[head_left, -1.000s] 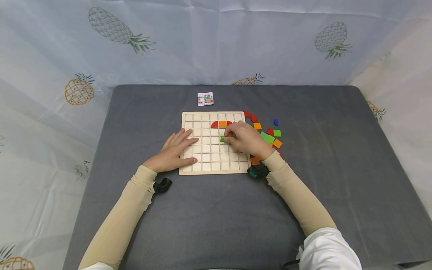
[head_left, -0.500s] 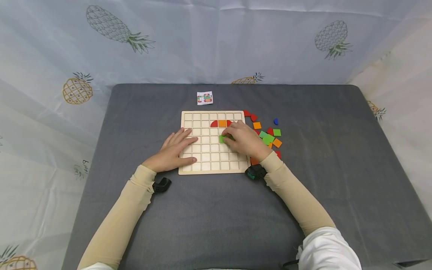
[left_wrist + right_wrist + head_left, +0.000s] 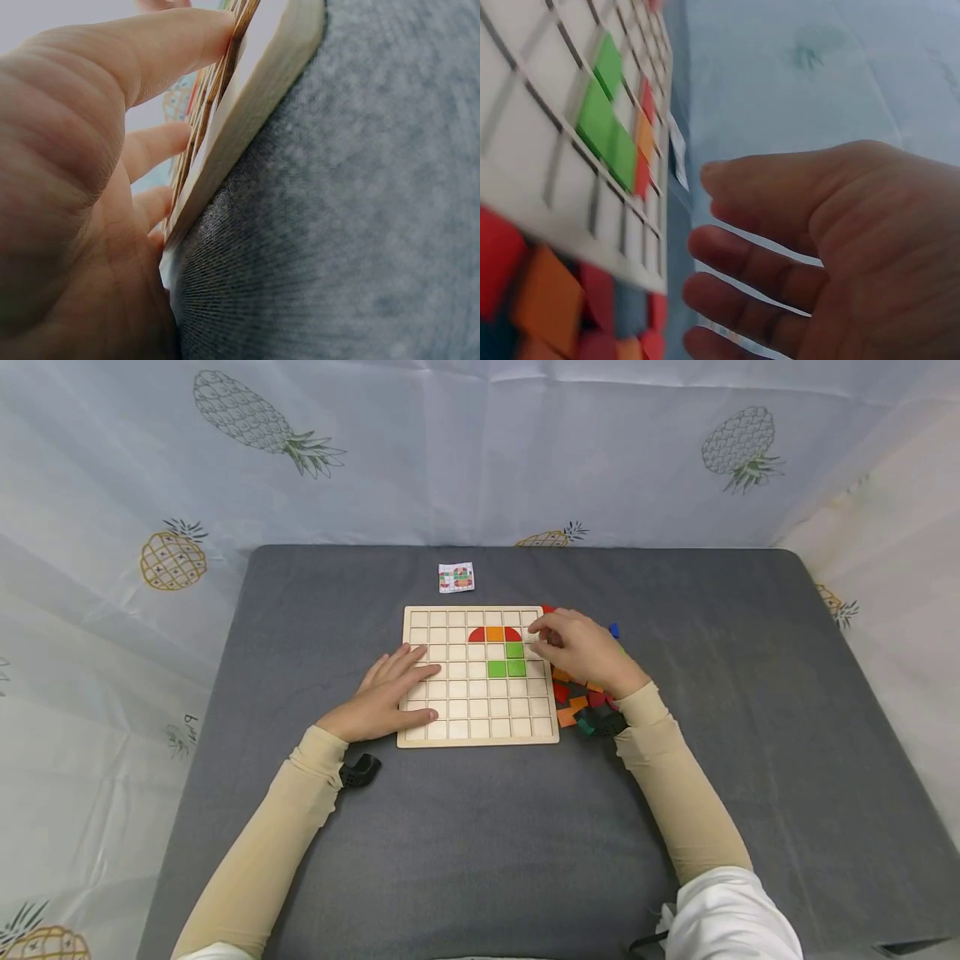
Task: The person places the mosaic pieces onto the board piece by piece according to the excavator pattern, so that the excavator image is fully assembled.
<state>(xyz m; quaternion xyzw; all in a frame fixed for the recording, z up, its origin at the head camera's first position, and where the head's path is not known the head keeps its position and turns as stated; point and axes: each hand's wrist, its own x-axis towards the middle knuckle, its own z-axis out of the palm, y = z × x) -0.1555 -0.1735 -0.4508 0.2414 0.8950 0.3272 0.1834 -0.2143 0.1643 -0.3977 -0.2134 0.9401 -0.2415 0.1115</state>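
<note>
A pale wooden grid board [image 3: 457,710] lies on the table. My left hand [image 3: 378,697] rests on its left edge with fingers spread; in the left wrist view the thumb [image 3: 172,49] touches the board's top. On the board, an orange square [image 3: 495,634] sits between two red rounded pieces [image 3: 477,636]. Below them, three green squares [image 3: 516,668] form an L, seen close in the right wrist view as green tiles [image 3: 596,120]. My right hand [image 3: 588,647] is in the air over the board's right edge, fingers loosely bent, holding nothing visible.
Loose red, orange and other coloured pieces [image 3: 566,717] lie right of the board, partly hidden under my right hand and wrist. A blue piece [image 3: 614,630] shows beyond that hand. A small printed pattern card [image 3: 456,577] lies behind the board on the grey table [image 3: 465,835].
My right hand has let go of the green square and moved right, off the middle of the board. The green squares now show fully. My left hand has stayed in place.
</note>
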